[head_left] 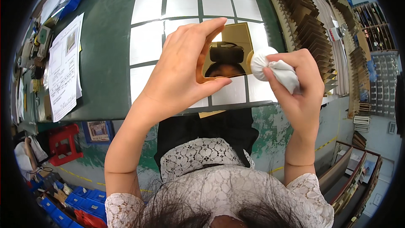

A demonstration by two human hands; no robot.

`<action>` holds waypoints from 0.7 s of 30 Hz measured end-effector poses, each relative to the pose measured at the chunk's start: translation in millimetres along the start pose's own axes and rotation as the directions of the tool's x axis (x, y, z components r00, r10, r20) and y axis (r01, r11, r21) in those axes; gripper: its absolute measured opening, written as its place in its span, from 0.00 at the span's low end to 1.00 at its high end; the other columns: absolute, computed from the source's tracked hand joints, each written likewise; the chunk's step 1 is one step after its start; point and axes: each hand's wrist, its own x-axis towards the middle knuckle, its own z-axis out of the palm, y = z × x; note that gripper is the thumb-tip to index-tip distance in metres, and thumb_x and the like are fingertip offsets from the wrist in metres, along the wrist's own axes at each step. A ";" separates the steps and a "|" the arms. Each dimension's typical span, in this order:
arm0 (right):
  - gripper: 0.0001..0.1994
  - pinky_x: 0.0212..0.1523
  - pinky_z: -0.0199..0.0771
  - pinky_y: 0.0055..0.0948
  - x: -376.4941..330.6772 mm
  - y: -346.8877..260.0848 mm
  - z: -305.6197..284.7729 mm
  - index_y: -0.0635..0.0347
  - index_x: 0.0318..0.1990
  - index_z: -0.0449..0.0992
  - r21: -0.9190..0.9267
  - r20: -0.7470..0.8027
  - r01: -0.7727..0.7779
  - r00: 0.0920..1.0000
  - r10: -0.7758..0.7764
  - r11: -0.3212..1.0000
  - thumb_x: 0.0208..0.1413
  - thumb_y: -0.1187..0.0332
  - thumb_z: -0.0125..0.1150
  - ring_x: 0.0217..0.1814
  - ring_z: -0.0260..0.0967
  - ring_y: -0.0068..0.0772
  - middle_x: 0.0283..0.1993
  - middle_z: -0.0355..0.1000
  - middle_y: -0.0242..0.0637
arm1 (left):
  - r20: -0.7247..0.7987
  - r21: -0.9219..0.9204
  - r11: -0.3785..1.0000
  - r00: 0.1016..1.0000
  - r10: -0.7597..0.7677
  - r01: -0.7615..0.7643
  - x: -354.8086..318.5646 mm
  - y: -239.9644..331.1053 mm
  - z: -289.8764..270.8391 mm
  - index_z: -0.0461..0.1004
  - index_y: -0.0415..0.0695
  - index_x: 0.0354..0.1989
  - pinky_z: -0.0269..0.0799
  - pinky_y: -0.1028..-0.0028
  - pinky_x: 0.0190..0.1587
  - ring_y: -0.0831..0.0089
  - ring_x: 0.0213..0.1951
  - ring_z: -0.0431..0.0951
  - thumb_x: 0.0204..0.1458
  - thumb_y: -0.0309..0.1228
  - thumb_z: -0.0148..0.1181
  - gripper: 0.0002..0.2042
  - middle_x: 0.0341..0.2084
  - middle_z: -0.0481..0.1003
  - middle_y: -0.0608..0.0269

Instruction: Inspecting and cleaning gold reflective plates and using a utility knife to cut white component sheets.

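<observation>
From the head camera I see my left hand (181, 65) raised over the table (105, 59), grasping a small gold mirror plate (230, 50) by its edges: the fingers arch over its top edge and the thumb presses up under its bottom edge. The plate is upright, facing me, and its shiny face shows a dark reflection. My right hand (301, 86) is clenched around a white cloth pad (274, 67), bunched into a ball, and the rounded end of that pad touches the plate's right edge. Both hands are held up off the table, close together, with the plate between them. Below and beyond them lies a grid of white square tiles (185, 8) laid out on the dark green table, with narrow gaps between them. On the left of the table sits a printed paper sheet (65, 67), with more papers and small clutter farther left. On the right, a long row of brown card pieces (312, 25) stands in a fanned rack. A red stool (63, 141) stands on the floor at the near left.
</observation>
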 end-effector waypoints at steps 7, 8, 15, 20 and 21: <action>0.09 0.29 0.65 0.25 5.7 -7.7 12.4 0.64 0.34 0.74 -0.046 0.083 0.008 0.997 -0.004 0.999 0.45 0.76 0.67 0.28 0.64 0.31 0.28 0.66 0.37 | -0.048 0.070 0.992 0.993 0.108 -0.104 3.2 0.1 4.5 0.61 0.43 0.58 0.61 0.63 0.54 0.57 0.50 0.66 0.34 0.27 0.70 0.37 0.45 0.69 0.57; 0.09 0.29 0.65 0.25 5.7 -8.1 12.9 0.64 0.34 0.74 -0.044 0.085 0.010 0.996 -0.006 0.999 0.45 0.76 0.67 0.28 0.64 0.31 0.28 0.66 0.37 | -0.050 0.071 0.992 0.993 0.105 -0.102 2.7 -0.5 4.8 0.61 0.43 0.58 0.61 0.63 0.54 0.57 0.50 0.66 0.34 0.27 0.70 0.37 0.45 0.69 0.57; 0.09 0.27 0.66 0.30 1.3 -9.6 9.2 0.64 0.35 0.72 -0.112 0.167 -0.001 0.986 0.019 0.994 0.47 0.74 0.65 0.26 0.65 0.38 0.28 0.63 0.38 | -0.065 0.110 0.989 0.992 0.109 -0.102 0.9 -4.5 3.1 0.61 0.43 0.57 0.61 0.62 0.55 0.55 0.48 0.68 0.33 0.27 0.71 0.38 0.44 0.70 0.56; 0.09 0.26 0.66 0.35 -2.0 -8.5 6.5 0.64 0.35 0.71 -0.134 0.192 0.027 0.981 0.000 0.991 0.48 0.73 0.65 0.26 0.65 0.42 0.29 0.62 0.39 | -0.078 0.121 0.988 0.991 0.109 -0.099 1.7 -5.4 2.1 0.61 0.43 0.57 0.61 0.63 0.54 0.57 0.48 0.68 0.33 0.27 0.71 0.37 0.43 0.70 0.56; 0.09 0.26 0.66 0.30 -2.6 -8.9 5.9 0.64 0.35 0.72 -0.137 0.187 0.010 0.982 0.016 0.991 0.47 0.74 0.65 0.25 0.64 0.38 0.28 0.63 0.38 | -0.081 0.124 0.987 0.991 0.110 -0.099 1.7 -5.4 2.4 0.61 0.43 0.57 0.61 0.63 0.54 0.57 0.48 0.68 0.33 0.27 0.71 0.37 0.43 0.70 0.56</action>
